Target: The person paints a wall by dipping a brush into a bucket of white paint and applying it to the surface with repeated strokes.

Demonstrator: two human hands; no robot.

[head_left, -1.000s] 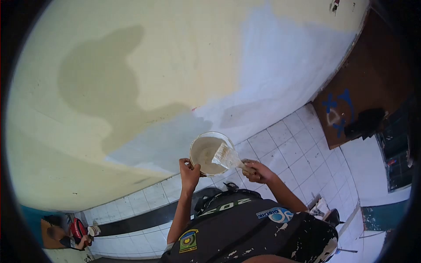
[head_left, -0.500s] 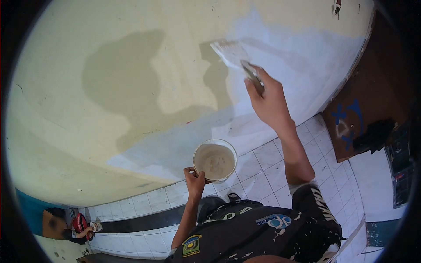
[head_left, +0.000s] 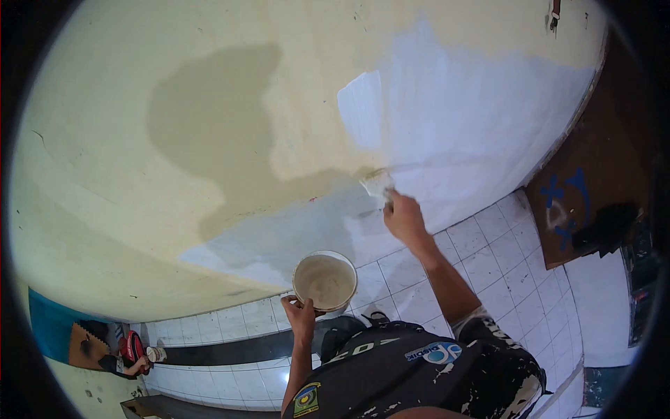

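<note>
My left hand (head_left: 301,318) grips a pale plastic bucket (head_left: 323,253) at its near left rim. Whitish residue coats the inside, and the bucket is tilted so that I look into it. My right hand (head_left: 406,220) is closed round the handle of a wide paintbrush (head_left: 377,181). White paint covers its bristles, which lie at or very close to the wall (head_left: 209,140), near the border of cream and white. Higher up, a fresh, bright white stroke (head_left: 361,108) shows beside the larger white painted area (head_left: 474,105).
White floor tiles (head_left: 481,241) run below the wall, crossed by a long dark strip (head_left: 223,349). A brown panel with blue marks (head_left: 558,202) stands at right. Far lower left, another person (head_left: 132,363) is by a small pale container (head_left: 157,355). Something thin hangs at the top right (head_left: 555,17).
My right hand has brought the paintbrush down the wall from the upper patch, where a bright white stroke now shows. The bucket sits slightly lower and further left in view, still in my left hand.
</note>
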